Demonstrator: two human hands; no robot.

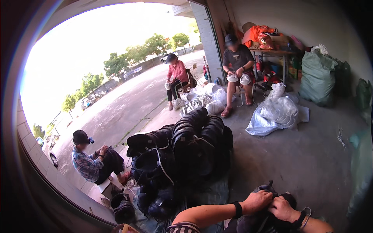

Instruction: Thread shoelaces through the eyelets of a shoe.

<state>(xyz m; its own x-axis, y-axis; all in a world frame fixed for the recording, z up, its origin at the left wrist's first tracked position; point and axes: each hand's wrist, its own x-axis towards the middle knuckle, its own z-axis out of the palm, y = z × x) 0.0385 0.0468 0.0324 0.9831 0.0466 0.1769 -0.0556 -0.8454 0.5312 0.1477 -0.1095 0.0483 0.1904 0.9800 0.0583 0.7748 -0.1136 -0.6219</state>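
At the lower right, my left hand and my right hand meet, side by side, over a dark cap. The fingers of both hands are bent and pressed onto its dark fabric. What lies between the fingertips is too small to make out. More dark fabric lies beneath the hands, over my lap. Ahead and to the left stand tall stacks of nested dark caps, some tied with white cord.
A person in a plaid shirt sits at left by the doorway. Beyond the stacks, two more people sit handling white pieces. White bundles lie on the concrete floor. Green sacks and a loaded table line the back wall.
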